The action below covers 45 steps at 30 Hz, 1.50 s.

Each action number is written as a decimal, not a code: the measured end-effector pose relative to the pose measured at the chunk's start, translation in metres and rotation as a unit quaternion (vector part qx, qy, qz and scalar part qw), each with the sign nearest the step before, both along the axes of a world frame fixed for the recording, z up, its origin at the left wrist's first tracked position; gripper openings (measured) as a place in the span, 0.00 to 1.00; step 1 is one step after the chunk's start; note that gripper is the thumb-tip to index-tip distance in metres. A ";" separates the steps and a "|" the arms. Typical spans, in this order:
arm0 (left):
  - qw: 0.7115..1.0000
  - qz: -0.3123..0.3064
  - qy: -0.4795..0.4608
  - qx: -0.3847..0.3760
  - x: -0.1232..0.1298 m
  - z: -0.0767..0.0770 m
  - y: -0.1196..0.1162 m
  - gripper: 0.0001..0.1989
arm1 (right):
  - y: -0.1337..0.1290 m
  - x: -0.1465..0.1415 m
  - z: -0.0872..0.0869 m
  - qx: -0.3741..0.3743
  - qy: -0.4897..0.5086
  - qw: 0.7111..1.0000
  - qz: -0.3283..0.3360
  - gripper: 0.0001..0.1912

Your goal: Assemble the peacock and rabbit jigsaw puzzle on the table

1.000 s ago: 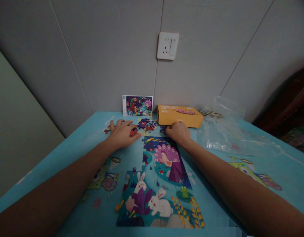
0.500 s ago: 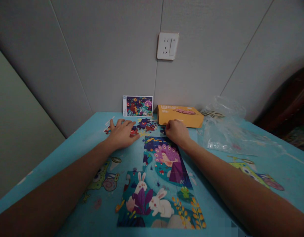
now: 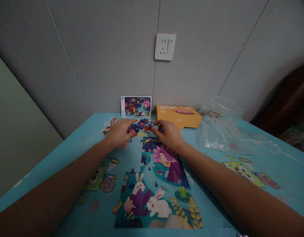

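A partly assembled jigsaw puzzle (image 3: pixel 154 187) of a peacock and white rabbits lies on the blue table mat, with a gap along its left side. Loose dark puzzle pieces (image 3: pixel 142 124) lie in a cluster beyond it. My left hand (image 3: pixel 119 132) rests spread on the left of that cluster, fingers apart, with a red-and-purple piece under its fingertips. My right hand (image 3: pixel 168 134) reaches left, its fingertips at a dark puzzle piece (image 3: pixel 150 124). Whether they grip that piece is hard to tell.
A printed puzzle picture card (image 3: pixel 136 106) leans against the wall behind the pieces. To its right lies an orange cardboard box (image 3: pixel 178 116), then a crumpled clear plastic bag (image 3: pixel 223 135). A white wall socket (image 3: pixel 165 46) sits above. The cartoon-printed mat (image 3: pixel 55 164) ends at the wall.
My right hand has moved left, away from the orange box, and its fingers now reach the loose pieces. My left hand has shifted slightly. The view has tilted a little.
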<state>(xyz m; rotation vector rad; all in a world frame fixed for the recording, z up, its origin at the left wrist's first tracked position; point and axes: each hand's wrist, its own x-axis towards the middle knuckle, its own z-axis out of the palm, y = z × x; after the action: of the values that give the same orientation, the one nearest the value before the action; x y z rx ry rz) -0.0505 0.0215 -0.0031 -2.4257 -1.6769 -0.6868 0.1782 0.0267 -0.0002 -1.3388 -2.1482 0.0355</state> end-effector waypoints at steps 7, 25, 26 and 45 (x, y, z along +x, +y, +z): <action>0.978 -0.193 -0.066 0.045 0.012 0.001 -0.014 0.23 | -0.016 -0.012 0.001 0.036 0.015 0.983 0.181 0.10; 0.972 -0.216 -0.085 0.028 0.011 -0.002 -0.010 0.13 | -0.010 -0.010 -0.006 -0.013 0.057 0.989 0.137 0.10; 0.972 -0.214 -0.088 0.028 0.012 -0.002 -0.011 0.13 | -0.010 -0.009 -0.006 -0.013 0.053 0.988 0.142 0.11; 0.971 -0.209 -0.092 0.069 0.012 -0.002 -0.010 0.11 | -0.010 -0.006 -0.004 0.024 0.038 0.982 0.184 0.09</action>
<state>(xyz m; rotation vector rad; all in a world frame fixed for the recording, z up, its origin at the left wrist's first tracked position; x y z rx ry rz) -0.0388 0.0116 -0.0049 -2.7038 -1.1202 -1.0702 0.1725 0.0166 -0.0041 -0.8826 -2.2873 0.1778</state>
